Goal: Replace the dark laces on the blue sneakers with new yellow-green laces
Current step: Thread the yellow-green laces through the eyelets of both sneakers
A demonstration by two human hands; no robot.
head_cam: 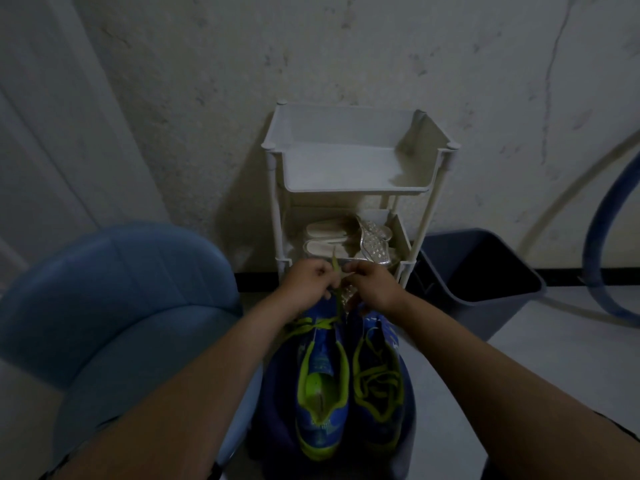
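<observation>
Down at the far end of the two blue sneakers we see both hands close together. Our left hand (311, 280) and right hand (372, 282) each have the fingers curled in and pinching the yellow-green lace (335, 268), whose tip sticks up between them. Just below the left fingers lies the left sneaker (320, 393), with lace crossed at its far end and its tongue bare nearer us. Beside it, under the right fingers, the right sneaker (381, 382) looks laced along its length, though the dim light makes that hard to confirm. Beyond the fingers stands a white shelf rack (353, 168) holding pale sandals (329, 237). Left of the hands is a blue chair (114, 299); right of them, a dark bin (485, 271).
</observation>
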